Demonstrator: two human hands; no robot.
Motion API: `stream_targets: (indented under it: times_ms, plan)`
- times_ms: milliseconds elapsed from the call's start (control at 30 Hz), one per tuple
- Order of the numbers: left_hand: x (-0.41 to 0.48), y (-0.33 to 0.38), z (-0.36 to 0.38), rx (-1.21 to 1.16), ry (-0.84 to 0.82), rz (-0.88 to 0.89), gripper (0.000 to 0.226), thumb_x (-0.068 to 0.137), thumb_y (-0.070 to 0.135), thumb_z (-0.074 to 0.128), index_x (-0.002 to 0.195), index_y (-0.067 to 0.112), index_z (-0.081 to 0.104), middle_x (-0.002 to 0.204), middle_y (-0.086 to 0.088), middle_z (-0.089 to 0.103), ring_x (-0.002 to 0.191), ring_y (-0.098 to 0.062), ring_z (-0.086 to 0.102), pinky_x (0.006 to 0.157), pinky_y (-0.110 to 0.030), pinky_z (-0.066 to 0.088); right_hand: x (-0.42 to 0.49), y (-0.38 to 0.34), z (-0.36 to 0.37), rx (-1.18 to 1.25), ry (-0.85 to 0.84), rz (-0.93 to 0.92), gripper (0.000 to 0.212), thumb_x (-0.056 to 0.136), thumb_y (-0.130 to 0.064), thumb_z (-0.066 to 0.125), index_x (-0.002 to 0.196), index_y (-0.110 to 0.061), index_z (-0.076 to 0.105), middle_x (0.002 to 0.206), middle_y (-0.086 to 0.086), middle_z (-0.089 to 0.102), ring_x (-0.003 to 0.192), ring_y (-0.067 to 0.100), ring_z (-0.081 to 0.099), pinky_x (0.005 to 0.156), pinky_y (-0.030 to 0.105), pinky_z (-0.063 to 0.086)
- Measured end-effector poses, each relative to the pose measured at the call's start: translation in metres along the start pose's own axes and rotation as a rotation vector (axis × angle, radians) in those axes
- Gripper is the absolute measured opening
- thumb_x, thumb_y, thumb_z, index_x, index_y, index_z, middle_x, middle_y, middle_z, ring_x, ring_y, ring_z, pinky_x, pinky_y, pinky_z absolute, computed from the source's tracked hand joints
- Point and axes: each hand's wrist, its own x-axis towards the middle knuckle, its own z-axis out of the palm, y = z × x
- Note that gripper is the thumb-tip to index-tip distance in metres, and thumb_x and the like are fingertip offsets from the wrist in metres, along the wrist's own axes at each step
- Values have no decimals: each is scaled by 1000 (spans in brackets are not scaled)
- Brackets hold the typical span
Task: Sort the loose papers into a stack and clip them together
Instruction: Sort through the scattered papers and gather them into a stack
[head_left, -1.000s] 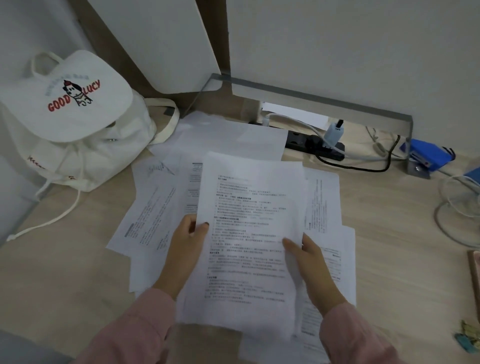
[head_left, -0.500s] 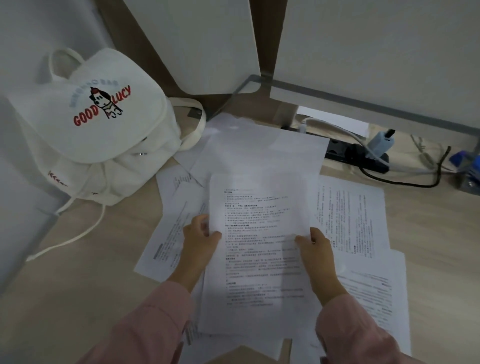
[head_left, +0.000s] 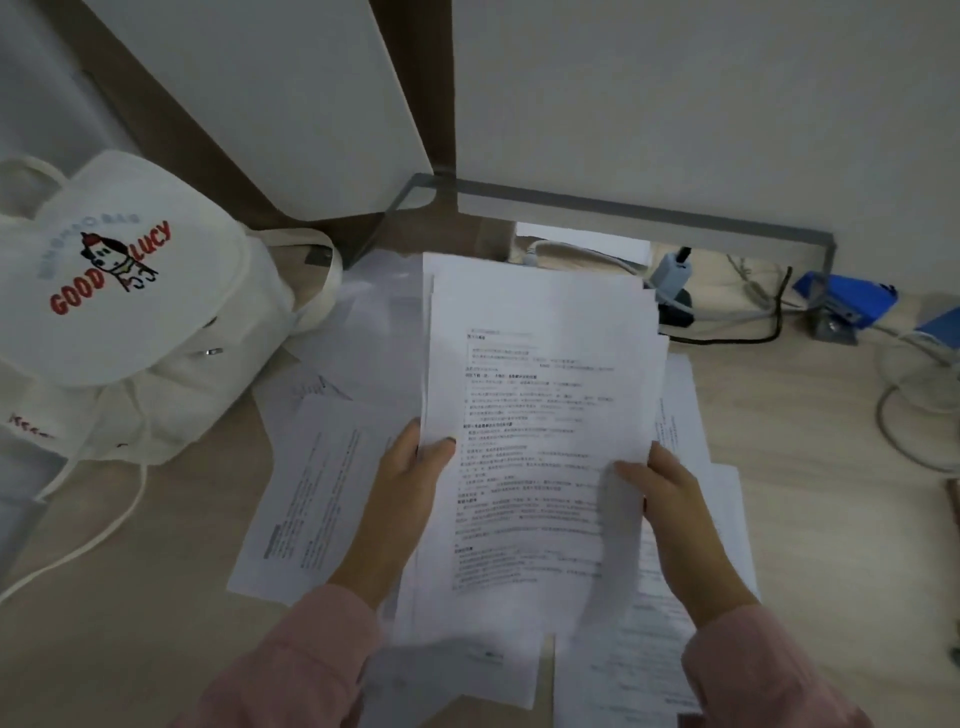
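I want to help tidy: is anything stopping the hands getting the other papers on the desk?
Nothing visible lies on the loose sheets, but the left hand and right hand both hold the stack over them.

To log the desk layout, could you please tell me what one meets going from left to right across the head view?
White bag → loose sheet → left hand → held stack of papers → right hand → blue stapler.

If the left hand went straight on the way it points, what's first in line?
Left hand, gripping the papers, points away and slightly right. Likely the gray metal bar first, past the papers' top edge; depth unclear.
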Motion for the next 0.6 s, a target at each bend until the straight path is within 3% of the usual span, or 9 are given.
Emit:
stream_targets:
  times_ms: [100, 233, 400, 500, 600]
  plan:
    - [-13, 26, 22, -19, 6, 197, 30, 91, 5, 49, 89, 31, 64, 79, 22, 71, 75, 5, 65, 63, -10, 50, -23, -27, -30, 142, 2, -189, 33, 89, -4, 47, 101, -27, 67, 99, -7, 73, 92, 12, 66, 75, 28, 51]
    - [-34, 38, 53, -92, -13, 384, 21, 88, 3, 52, 99, 19, 61, 86, 15, 69, 82, 3, 64, 68, -10, 49, -45, -35, -65, 238, 77, -356, 32, 87, -1, 46, 101, -21, 67, 108, 5, 68, 102, 20, 61, 86, 37, 49]
    - [-53, 8, 75, -37, -37, 310, 30, 79, 9, 54, 102, 28, 59, 92, 23, 70, 89, 6, 64, 74, -9, 49, -56, 2, -86, 248, 101, -245, 36, 87, 5, 44, 95, -22, 66, 96, -4, 68, 88, 6, 63, 65, 11, 51]
    - [-63, -4, 86, -5, -10, 264, 36, 85, -7, 54, 107, 21, 61, 89, 18, 72, 85, 11, 63, 70, -5, 48, -61, 14, -87, 244, 82, -206, 32, 89, 3, 44, 98, -19, 65, 93, -8, 70, 82, 0, 65, 61, 7, 49]
    - [-72, 0, 96, -36, 40, 305, 31, 86, -10, 49, 110, 8, 61, 91, 13, 68, 81, 8, 64, 70, -6, 49, -66, 10, -96, 283, 70, -283, 30, 88, 3, 46, 98, -16, 66, 84, -16, 72, 79, -5, 64, 64, 8, 49]
